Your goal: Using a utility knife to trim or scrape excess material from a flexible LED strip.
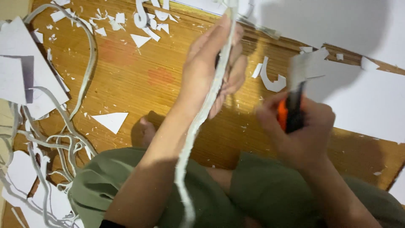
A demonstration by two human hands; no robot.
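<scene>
A woven bamboo floor mat (139,80), golden brown, fills the view, seen from above by a person sitting on it in olive-green shorts (270,190). White offcuts litter the mat: a triangular scrap (112,121) lies left of the person's raised left hand, and a tangle of thin white trimmings (46,139) sits farther left, near the mat's edge. Large white sheets (367,105) lie to the right of that hand.

The left hand (213,67) is lifted above the mat, its grip closed around a long, ragged white foam strip (198,122), which runs from the top of the view through the fingers and hangs down over the person's lap. Just right of the left hand, the right hand (301,131) holds an orange and black utility knife (290,112) in a tight fist; the blade end is blurred, so its exact contact with the strip cannot be told.

To do this trimming well, it seems wise to keep the strip taut, keep the left fingers behind the blade's path, and cut away from the body and legs in short, controlled strokes, since the lap lies directly below.
</scene>
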